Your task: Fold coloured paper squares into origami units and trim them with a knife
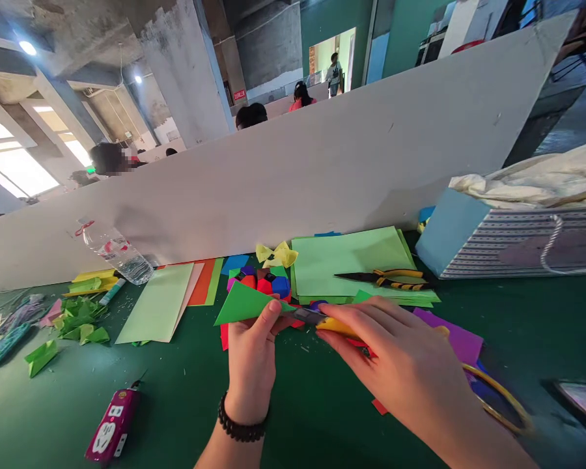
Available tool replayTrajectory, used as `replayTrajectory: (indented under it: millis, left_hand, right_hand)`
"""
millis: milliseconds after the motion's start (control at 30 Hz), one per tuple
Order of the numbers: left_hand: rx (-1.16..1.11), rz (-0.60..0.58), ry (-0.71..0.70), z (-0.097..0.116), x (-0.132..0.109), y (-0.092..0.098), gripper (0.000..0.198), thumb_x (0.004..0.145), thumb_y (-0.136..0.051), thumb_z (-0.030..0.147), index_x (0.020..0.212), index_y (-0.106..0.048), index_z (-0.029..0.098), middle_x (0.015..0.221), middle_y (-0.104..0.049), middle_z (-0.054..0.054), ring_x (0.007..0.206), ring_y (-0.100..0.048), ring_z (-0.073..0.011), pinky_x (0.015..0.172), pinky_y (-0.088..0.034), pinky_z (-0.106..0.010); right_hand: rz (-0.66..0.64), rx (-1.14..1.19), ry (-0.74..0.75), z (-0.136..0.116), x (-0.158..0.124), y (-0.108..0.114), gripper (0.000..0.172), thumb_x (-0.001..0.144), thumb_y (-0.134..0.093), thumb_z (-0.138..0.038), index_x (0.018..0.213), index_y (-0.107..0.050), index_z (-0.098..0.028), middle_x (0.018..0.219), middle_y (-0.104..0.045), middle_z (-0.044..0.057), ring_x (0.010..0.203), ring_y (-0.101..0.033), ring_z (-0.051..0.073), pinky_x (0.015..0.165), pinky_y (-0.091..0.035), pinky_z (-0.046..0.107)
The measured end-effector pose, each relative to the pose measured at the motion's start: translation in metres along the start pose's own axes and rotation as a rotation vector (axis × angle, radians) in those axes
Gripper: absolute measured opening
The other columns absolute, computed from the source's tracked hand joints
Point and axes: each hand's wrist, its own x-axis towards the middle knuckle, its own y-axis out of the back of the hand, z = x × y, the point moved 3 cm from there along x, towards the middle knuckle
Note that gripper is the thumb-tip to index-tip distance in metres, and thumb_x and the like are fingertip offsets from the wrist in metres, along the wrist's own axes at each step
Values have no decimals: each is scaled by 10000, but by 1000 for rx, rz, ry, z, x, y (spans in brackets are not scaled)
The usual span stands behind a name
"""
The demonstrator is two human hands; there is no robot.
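As left hand [251, 361] pinches green paper [244, 305] — right hand [395, 365] on knife [305, 316], tip hidden.

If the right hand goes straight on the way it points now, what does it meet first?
Probably the green paper in the left hand, near its tip, because the knife in the right hand already points there. Depth is unclear, so the hand could pass above it toward the coloured paper ball.

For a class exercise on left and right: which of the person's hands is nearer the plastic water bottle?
Left. The left hand is in front of the plastic water bottle and to its right in the head view; the right hand lies farther that way, beyond the left.
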Motion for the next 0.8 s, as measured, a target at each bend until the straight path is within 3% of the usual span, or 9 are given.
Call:
replayTrajectory:
  millis: [300,467,800]
  left_hand:
    - [-8,34,-37,7,1,3,242,624,-880,282,757,-725,152,772,-745,-29,708,-718,-170,622,-606,-250]
    - [-28,6,17,5,2,5,249,619,-879,304,727,-724,141,773,-745,-39,702,-717,-175,614,-606,-251]
    - [-5,71,-63,4,-2,5,299,704,-830,334,911,-729,143,841,-746,-60,766,-713,-197,657,-605,-297]
  right_hand:
    - [-10,12,-16,7,-5,3,116,920,-594,-200,1006,-652,-149,775,-686,35,736,-628,165,668,-465,287]
    - [-12,4,-6,8,-5,4,117,924,-588,-196,1014,-648,-152,765,-682,29,724,-624,167,667,-470,294]
    - [-27,34,6,3,1,6,119,922,-555,-156,1005,-638,-174,755,-699,21,695,-631,161,627,-486,286]
